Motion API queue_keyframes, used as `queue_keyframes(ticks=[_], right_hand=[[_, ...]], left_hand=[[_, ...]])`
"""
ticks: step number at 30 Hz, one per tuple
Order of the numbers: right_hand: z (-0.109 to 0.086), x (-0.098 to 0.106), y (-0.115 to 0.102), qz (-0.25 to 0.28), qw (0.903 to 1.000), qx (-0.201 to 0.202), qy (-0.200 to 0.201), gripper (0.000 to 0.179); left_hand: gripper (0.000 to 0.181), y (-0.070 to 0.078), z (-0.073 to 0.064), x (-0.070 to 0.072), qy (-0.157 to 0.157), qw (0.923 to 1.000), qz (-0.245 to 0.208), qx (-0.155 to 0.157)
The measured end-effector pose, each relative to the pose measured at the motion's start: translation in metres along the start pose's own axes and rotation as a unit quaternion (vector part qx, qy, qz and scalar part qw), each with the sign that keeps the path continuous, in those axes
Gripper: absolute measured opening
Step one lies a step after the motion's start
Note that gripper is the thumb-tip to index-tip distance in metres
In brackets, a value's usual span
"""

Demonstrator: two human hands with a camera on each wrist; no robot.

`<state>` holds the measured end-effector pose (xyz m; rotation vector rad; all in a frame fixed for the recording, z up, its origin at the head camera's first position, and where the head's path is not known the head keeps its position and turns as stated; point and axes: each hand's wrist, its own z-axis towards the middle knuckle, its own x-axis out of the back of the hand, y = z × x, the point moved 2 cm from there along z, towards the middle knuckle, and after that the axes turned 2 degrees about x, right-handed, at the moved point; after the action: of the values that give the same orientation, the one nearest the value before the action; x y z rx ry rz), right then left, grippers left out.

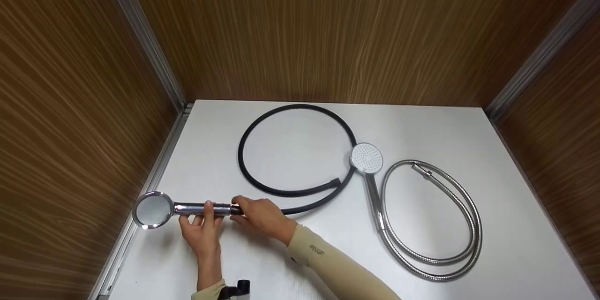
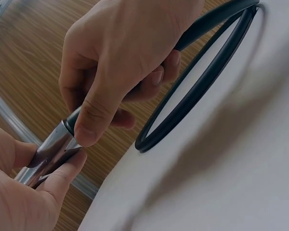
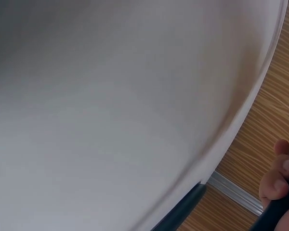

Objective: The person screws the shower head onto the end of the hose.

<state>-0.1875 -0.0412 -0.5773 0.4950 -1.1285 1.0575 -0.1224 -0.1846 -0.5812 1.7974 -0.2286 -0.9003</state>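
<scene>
A chrome hand shower [image 1: 153,211] with a round, pale face lies crosswise at the left, over the front part of the table. My left hand [image 1: 204,236] grips its handle from below, thumb across the top. At the handle's open end, my right hand [image 1: 265,215] pinches the end of a black shower hose [image 1: 300,106]. In the left wrist view, the right thumb and fingers close round the hose right at the chrome handle's rim [image 2: 63,126]; the fingers hide the joint. From the right hand the hose runs into a wide loop, its other end lying free inside.
A second hand shower [image 1: 367,158], with a white dotted face, overlaps the black hose's right side. Its handle meets a coiled silver metal hose [image 1: 478,229] on the right. Wood-grain panels [image 1: 304,33] stand behind and beside the white table [image 1: 506,150].
</scene>
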Motion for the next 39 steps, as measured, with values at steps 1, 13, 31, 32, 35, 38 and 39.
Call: queue_keyframes(ticks=[1, 13, 31, 32, 35, 38, 39], right_hand=[[-0.0001, -0.0003, 0.0002, 0.002, 1.0000, -0.003, 0.000, 0.029], [-0.0013, -0.0009, 0.0007, 0.014, 0.9998, -0.004, -0.011, 0.026], [-0.0007, 0.0009, 0.0014, 0.029, 0.9996, 0.000, -0.001, 0.023], [-0.0008, 0.0010, 0.0015, 0.029, 0.9996, 0.001, -0.001, 0.023], [-0.0011, 0.0007, 0.0016, 0.031, 0.9995, 0.001, -0.004, 0.023], [-0.0013, 0.0002, 0.0017, 0.032, 0.9995, 0.001, -0.006, 0.022], [-0.0012, 0.0001, 0.0017, 0.030, 0.9995, 0.002, -0.006, 0.022]], left_hand=[[0.045, 0.0000, -0.0002, 0.0001, -0.001, 1.0000, -0.001, 0.000], [0.048, -0.0003, -0.0015, 0.0011, -0.012, 0.9999, -0.010, -0.004], [0.046, -0.0016, -0.0028, 0.0016, -0.007, 0.9995, -0.030, 0.002], [0.047, -0.0015, -0.0027, 0.0017, -0.008, 0.9995, -0.030, 0.002], [0.049, -0.0014, -0.0023, 0.0016, -0.009, 0.9995, -0.031, 0.002], [0.049, -0.0011, -0.0028, 0.0018, -0.010, 0.9996, -0.027, 0.002], [0.049, -0.0010, -0.0030, 0.0019, -0.011, 0.9996, -0.026, 0.002]])
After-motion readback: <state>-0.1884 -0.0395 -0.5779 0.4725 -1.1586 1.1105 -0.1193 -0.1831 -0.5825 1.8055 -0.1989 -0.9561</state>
